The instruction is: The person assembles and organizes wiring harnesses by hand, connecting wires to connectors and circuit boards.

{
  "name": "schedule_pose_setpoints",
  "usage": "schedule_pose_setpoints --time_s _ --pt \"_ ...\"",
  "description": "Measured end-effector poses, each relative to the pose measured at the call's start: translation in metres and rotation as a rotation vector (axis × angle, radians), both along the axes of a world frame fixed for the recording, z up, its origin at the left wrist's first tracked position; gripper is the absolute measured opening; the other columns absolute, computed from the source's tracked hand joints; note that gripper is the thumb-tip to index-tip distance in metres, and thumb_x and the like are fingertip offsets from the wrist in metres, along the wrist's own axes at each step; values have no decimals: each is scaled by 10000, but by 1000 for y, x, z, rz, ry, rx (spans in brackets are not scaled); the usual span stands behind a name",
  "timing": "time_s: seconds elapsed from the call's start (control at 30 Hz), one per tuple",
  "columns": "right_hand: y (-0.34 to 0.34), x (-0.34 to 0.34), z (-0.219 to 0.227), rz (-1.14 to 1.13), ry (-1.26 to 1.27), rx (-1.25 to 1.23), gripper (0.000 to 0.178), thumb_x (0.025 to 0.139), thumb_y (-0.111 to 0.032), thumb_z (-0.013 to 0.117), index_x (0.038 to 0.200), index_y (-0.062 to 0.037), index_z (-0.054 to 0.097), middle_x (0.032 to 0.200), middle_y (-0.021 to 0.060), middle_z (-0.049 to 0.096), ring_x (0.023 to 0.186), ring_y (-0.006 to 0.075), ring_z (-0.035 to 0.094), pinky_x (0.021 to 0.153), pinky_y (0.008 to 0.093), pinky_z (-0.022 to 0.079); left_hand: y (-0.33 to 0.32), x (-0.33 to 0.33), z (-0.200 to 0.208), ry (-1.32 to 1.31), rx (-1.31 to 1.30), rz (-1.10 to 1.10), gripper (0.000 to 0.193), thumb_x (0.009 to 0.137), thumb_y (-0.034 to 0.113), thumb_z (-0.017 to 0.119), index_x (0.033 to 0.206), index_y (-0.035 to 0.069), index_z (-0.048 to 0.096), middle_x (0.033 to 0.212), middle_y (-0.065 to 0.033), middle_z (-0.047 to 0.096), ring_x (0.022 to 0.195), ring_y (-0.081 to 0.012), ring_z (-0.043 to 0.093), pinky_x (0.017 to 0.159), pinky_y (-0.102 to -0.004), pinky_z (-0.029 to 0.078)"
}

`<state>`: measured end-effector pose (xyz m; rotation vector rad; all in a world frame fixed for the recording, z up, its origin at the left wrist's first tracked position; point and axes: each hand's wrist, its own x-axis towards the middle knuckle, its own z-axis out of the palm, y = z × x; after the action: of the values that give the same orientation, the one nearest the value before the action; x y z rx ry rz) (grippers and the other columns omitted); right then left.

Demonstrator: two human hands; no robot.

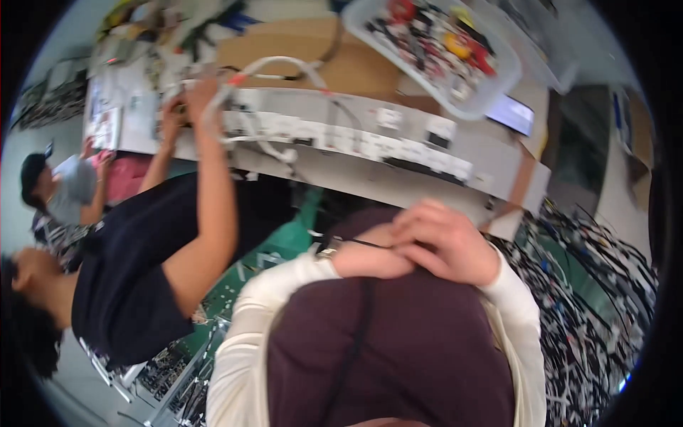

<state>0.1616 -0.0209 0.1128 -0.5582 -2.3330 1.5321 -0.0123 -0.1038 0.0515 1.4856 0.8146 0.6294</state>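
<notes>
Both hands are together in front of my dark maroon top point(395, 341), short of the table. My left hand point(380, 256) reaches in from a cream sleeve, its fingers mostly hidden beneath the other hand. Over it lies my right hand point(447, 242), fingers curled and closed at the left hand. A thin black cord point(366, 243) runs along the left wrist toward the right fingers; whether they grip it is unclear. A metal wristwatch or bracelet point(329, 250) shows at the left cuff.
Ahead, a long light-coloured fixture board point(341, 132) holds a white cable point(284, 60). Beyond it stands a clear bin point(466, 110) of small parts, with a phone point(511, 115) beside it. Cable heaps point(590, 306) lie right. A co-worker point(142, 263) works close at left.
</notes>
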Motion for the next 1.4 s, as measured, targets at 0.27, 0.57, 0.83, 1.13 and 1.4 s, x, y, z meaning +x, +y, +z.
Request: schedule_pose_setpoints --time_s 0.27,0.57,0.83,1.13,1.4 --pt "40 37 -38 -407 148 -77 235 758 -36 790 985 -59 735 842 41 605 669 176 587 583 286 466 59 16 14 351 147 258 285 838 38 654 1122 51 635 926 -123 616 841 -321 590 726 -406 493" --pt "54 57 -53 -297 236 -103 271 762 -28 778 1016 -75 695 861 49 619 697 202 625 607 300 515 70 39 17 346 119 381 295 717 -19 752 997 40 677 901 -101 658 810 -294 634 696 -340 510" --pt "52 51 -69 -278 150 139 232 765 -53 768 977 -74 676 888 64 662 773 256 660 662 344 540 51 42 10 513 462 657 180 741 -62 767 888 4 685 900 -113 704 755 -235 691 631 -300 545" --pt "50 18 -78 -116 118 256 275 724 -14 730 976 -73 636 920 59 631 840 257 641 659 344 535 26 28 2 480 354 798 223 725 -85 771 900 -7 657 936 -142 700 808 -260 690 701 -304 541" --pt "52 -2 -83 -261 142 501 251 656 53 717 871 -68 672 859 51 617 765 242 629 623 316 520 27 0 -31 764 740 880 237 748 -76 701 965 16 710 994 -97 696 783 -241 692 633 -311 555"
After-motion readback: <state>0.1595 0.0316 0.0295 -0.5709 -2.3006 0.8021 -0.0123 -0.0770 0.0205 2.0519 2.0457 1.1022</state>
